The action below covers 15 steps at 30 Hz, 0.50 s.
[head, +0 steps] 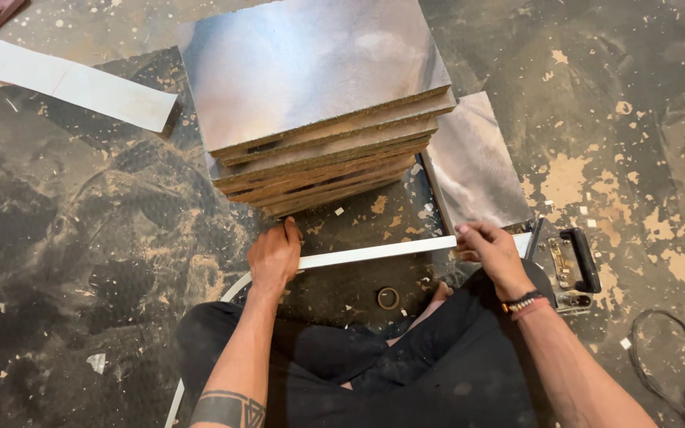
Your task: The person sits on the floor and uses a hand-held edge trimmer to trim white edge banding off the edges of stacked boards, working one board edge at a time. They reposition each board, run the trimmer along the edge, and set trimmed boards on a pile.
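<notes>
A long white edge strip (374, 254) stretches level between both hands, just in front of a stack of silver-faced boards (311, 71). My left hand (273, 257) grips the strip's left part, where it bends down past my knee. My right hand (489, 246) pinches the strip's right part, close to a single silver panel (473, 158) lying flat on the floor. I sit cross-legged in dark trousers below the strip.
A black-handled tool (572, 265) lies right of my right hand. A small tape ring (388, 298) rests on the floor by my legs. A white board (65, 79) lies at far left, a black cable (667, 357) at lower right. The floor is dusty with wood chips.
</notes>
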{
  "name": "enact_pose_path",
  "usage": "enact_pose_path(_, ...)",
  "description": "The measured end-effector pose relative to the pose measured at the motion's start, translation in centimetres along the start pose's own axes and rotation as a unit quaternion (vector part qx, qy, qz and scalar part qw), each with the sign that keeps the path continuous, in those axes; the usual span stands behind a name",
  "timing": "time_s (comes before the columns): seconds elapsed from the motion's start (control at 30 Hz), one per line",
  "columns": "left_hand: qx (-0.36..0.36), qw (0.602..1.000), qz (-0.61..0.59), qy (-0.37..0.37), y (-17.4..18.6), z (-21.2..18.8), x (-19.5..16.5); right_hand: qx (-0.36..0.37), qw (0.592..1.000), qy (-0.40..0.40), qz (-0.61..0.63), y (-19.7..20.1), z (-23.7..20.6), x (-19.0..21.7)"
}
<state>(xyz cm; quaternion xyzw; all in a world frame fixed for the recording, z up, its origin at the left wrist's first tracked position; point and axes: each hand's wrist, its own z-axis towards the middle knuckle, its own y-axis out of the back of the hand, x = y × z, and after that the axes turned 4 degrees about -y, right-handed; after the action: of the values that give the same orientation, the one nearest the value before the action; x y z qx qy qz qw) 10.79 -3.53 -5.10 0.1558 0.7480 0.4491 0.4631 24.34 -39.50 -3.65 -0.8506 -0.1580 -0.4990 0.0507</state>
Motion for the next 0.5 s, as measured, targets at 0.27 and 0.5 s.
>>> enact_pose_path(0.27,0.003,0.999,-0.03,0.031,0.0,-0.4,0.1,-0.003,0.999,-0.048,-0.001,0.3,-0.8,-0.9)
enact_pose_path(0.5,0.019,0.992,-0.114,0.045,-0.2,-0.3,0.1,0.063,0.973,-0.189,0.117,0.4,0.3,-0.3)
